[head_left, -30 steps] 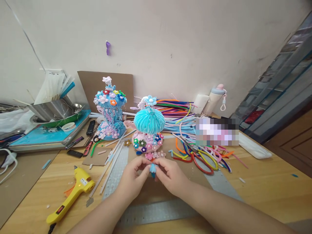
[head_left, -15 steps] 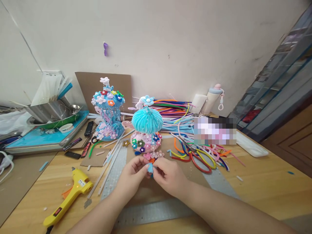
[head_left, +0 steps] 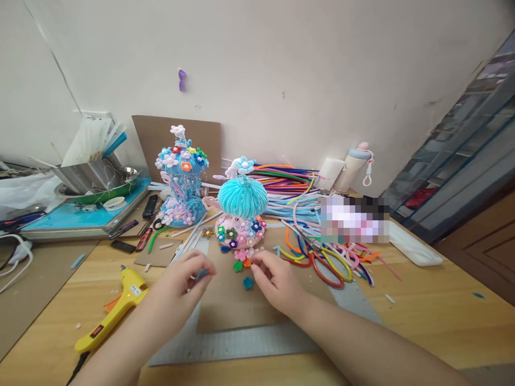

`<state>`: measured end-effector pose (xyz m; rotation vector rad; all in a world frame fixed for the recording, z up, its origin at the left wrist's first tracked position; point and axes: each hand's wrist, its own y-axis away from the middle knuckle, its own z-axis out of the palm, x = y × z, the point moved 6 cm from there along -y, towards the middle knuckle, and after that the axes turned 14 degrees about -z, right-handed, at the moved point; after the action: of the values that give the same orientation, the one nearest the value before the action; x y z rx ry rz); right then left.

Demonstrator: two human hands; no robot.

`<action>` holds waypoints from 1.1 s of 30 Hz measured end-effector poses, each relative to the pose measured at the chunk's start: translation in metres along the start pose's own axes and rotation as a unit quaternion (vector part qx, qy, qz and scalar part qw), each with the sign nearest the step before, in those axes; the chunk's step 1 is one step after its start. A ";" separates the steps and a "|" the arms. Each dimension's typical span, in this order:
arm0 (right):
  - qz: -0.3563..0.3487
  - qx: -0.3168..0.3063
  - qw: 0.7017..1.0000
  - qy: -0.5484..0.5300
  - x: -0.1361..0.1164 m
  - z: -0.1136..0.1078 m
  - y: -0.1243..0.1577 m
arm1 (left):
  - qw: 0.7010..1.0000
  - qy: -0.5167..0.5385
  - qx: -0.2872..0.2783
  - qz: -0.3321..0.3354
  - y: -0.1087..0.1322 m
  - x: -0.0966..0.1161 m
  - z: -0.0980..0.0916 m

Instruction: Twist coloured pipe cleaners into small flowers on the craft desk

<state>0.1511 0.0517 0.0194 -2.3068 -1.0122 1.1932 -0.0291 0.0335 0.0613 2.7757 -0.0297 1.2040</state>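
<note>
My left hand (head_left: 183,279) is raised over the left side of the cardboard sheet (head_left: 225,316), fingertips closed on a small blue fuzzy piece (head_left: 202,274), blurred and partly covered. My right hand (head_left: 277,279) is low over the sheet, thumb and fingers drawn together; whatever may be between them is hidden. Close to its fingertips are an orange flower (head_left: 247,262), a green flower (head_left: 238,266) and a blue flower (head_left: 248,283). Behind them stands a turquoise pipe-cleaner dome (head_left: 242,197) above a pink base (head_left: 237,236) covered with small flowers.
A yellow glue gun (head_left: 116,311) lies at left. A finished-looking blue flowered ornament (head_left: 183,182) stands behind it. Scissors (head_left: 328,268) and loose pipe cleaners (head_left: 281,206) spread to the right. A metal bowl (head_left: 86,177), a bottle (head_left: 353,167) and a pixelated patch are farther back.
My hands have separated. The left has moved left with a blue piece in its fingers, uncovering the green and blue flowers; the right stays beside the orange flower.
</note>
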 end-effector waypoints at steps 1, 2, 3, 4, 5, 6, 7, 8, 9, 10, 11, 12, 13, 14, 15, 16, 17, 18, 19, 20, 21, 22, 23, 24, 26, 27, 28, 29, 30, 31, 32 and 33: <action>0.000 -0.004 1.000 -0.003 0.000 0.001 0.000 | 0.998 -0.055 0.020 -0.008 0.004 -0.007 -0.003; -0.003 -0.010 1.000 -0.005 0.000 0.003 0.001 | 0.994 -0.099 0.027 -0.022 0.008 -0.017 -0.003; -0.007 -0.015 1.000 -0.005 0.000 0.004 0.001 | 0.990 -0.133 0.031 -0.042 0.011 -0.027 -0.001; -0.011 -0.021 1.000 -0.004 -0.001 0.005 0.002 | 0.984 -0.161 0.037 -0.059 0.015 -0.037 0.002; -0.015 -0.025 1.000 -0.001 -0.001 0.006 0.002 | 0.979 -0.185 0.045 -0.072 0.018 -0.046 0.005; -0.017 -0.028 0.999 0.002 -0.001 0.007 0.002 | 0.974 -0.206 0.053 -0.081 0.021 -0.053 0.008; -0.017 -0.028 0.999 0.006 -0.001 0.007 0.002 | 0.970 -0.226 0.047 -0.077 0.024 -0.059 0.012; -0.018 -0.029 0.999 0.009 -0.001 0.008 0.003 | 0.967 -0.244 0.043 -0.065 0.027 -0.061 0.017; -0.019 -0.030 0.999 0.011 -0.001 0.008 0.003 | 0.964 -0.256 0.042 -0.057 0.030 -0.063 0.020; -0.020 -0.030 0.999 0.014 -0.001 0.008 0.003 | 0.963 -0.261 0.039 -0.050 0.032 -0.064 0.022; -0.022 -0.032 0.999 0.015 -0.002 0.009 0.003 | 0.964 -0.258 0.035 -0.046 0.033 -0.065 0.023; -0.023 -0.034 0.999 0.017 -0.002 0.010 0.003 | 0.966 -0.254 0.032 -0.042 0.035 -0.065 0.024; -0.025 -0.038 0.999 0.019 -0.002 0.011 0.003 | 0.967 -0.249 0.028 -0.038 0.035 -0.065 0.025; -0.026 -0.042 0.999 0.022 -0.002 0.011 0.004 | 0.969 -0.243 0.024 -0.034 0.036 -0.064 0.025; -0.026 -0.046 0.998 0.025 -0.002 0.012 0.004 | 0.970 -0.240 0.020 -0.029 0.036 -0.063 0.025; -0.025 -0.049 0.998 0.028 -0.002 0.013 0.005 | 0.971 -0.238 0.015 -0.026 0.035 -0.062 0.024; -0.025 -0.051 0.998 0.032 -0.002 0.014 0.005 | 0.971 -0.237 0.011 -0.024 0.034 -0.061 0.024; -0.026 -0.050 0.998 0.034 -0.002 0.014 0.005 | 0.971 -0.237 0.006 -0.024 0.034 -0.060 0.024; -0.026 -0.049 0.998 0.034 -0.001 0.015 0.005 | 0.971 -0.238 0.001 -0.024 0.033 -0.059 0.023; -0.026 -0.048 0.998 0.035 -0.001 0.015 0.005 | 0.970 -0.241 -0.003 -0.025 0.032 -0.058 0.023; -0.026 -0.048 0.998 0.035 0.000 0.016 0.004 | 0.970 -0.244 -0.006 -0.024 0.031 -0.058 0.022; -0.024 -0.048 0.998 0.035 0.001 0.016 0.004 | 0.969 -0.245 -0.007 -0.020 0.030 -0.057 0.021; -0.022 -0.048 0.998 0.036 0.002 0.017 0.004 | 0.970 -0.243 -0.006 -0.016 0.029 -0.057 0.020; -0.020 -0.048 0.998 0.036 0.002 0.018 0.005 | 0.971 -0.238 -0.004 -0.012 0.028 -0.058 0.019; -0.014 -0.050 0.998 0.036 0.004 0.019 0.005 | 0.975 -0.222 -0.002 -0.013 0.027 -0.062 0.017; -0.012 -0.051 0.998 0.036 0.004 0.019 0.006 | 0.977 -0.214 -0.004 -0.017 0.026 -0.064 0.017; -0.010 -0.053 0.998 0.034 0.005 0.020 0.006 | 0.978 -0.209 -0.008 -0.020 0.025 -0.066 0.017; -0.007 -0.055 0.998 0.033 0.005 0.021 0.006 | 0.978 -0.207 -0.014 -0.022 0.024 -0.067 0.018; -0.004 -0.056 0.998 0.031 0.006 0.021 0.007 | 0.978 -0.207 -0.020 -0.024 0.024 -0.068 0.019; -0.001 -0.056 0.998 0.029 0.006 0.022 0.007 | 0.977 -0.210 -0.025 -0.025 0.022 -0.068 0.020; 0.000 -0.055 0.998 0.027 0.006 0.022 0.007 | 0.976 -0.214 -0.030 -0.026 0.021 -0.067 0.021; 0.001 -0.054 0.998 0.025 0.006 0.022 0.007 | 0.974 -0.220 -0.036 -0.027 0.020 -0.067 0.022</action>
<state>0.1384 0.0513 -0.0009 -2.4090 -1.0804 1.0999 -0.0598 0.0096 -0.0004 2.8941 -0.0353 0.5434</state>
